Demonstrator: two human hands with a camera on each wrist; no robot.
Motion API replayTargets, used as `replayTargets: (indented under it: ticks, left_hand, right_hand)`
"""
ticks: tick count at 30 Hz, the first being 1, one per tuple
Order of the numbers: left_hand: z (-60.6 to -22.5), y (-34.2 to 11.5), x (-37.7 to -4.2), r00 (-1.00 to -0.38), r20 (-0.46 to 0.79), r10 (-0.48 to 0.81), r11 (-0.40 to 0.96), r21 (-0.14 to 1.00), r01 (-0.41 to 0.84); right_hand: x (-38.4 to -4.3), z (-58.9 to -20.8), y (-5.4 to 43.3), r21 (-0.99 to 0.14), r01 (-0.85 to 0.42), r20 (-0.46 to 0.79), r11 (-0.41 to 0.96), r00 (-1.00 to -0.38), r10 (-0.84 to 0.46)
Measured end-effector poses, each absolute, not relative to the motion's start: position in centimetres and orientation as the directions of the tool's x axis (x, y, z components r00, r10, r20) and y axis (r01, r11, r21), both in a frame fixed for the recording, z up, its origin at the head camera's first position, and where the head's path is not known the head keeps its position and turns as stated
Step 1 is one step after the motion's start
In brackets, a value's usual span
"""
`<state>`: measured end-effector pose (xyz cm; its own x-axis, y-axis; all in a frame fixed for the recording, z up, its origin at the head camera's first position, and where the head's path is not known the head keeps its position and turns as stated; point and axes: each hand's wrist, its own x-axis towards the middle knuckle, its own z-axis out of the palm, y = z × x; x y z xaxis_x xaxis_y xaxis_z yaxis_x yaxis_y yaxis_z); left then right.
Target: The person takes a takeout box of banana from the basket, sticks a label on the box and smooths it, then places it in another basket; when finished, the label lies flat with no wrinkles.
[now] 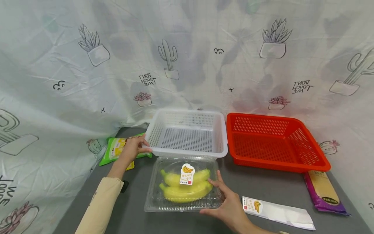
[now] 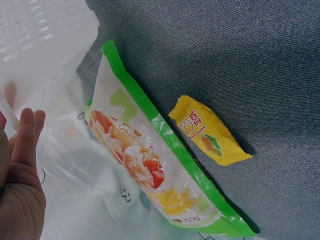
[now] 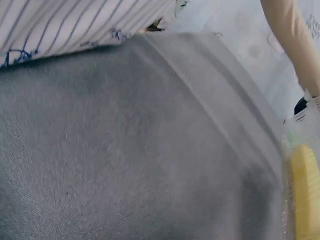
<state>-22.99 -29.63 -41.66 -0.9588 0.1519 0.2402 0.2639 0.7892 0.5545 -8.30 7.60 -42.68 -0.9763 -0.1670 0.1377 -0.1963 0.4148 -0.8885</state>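
Note:
My left hand [image 1: 135, 149] grips the front left corner of a white plastic basket [image 1: 187, 151] by its rim. In the left wrist view, its fingers [image 2: 26, 140] reach up to the basket's edge. My right hand [image 1: 229, 204] holds the right side of a clear plastic box [image 1: 150, 198], fingers along the side and thumb at the front corner. Two yellow bananas [image 1: 187, 191] lie inside, under a white banana label [image 1: 187, 175]. The box sits right in front of the white basket. The right wrist view catches only the box's edge and some banana [image 3: 305, 190].
A red basket [image 1: 268, 164] stands right of the white one. A purple-ended bag [image 1: 325, 191] and a folded white paper strip [image 1: 280, 214] lie at the right. Left are a green-and-white food bag [image 2: 135, 145] and a small yellow wrapped packet [image 2: 207, 130]. Printed curtain [image 1: 187, 65] encloses the grey table.

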Motion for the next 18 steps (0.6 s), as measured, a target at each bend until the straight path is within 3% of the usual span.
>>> replayTargets:
  ticks: [10, 18]
  left_hand:
    - [-41.9, -29.4, -22.9, -0.961, 0.236, 0.144, 0.787, 0.561, 0.256]
    - [-41.9, -29.4, -22.9, -0.961, 0.235, 0.145, 0.781, 0.569, 0.257]
  right_hand:
    - [-8.6, -37.8, 8.9, -0.928, -0.121, 0.053, 0.352, -0.979, -0.196]
    - [-10.8, -35.3, 9.6, -0.867, -0.217, 0.139, 0.45, -0.97, -0.2]
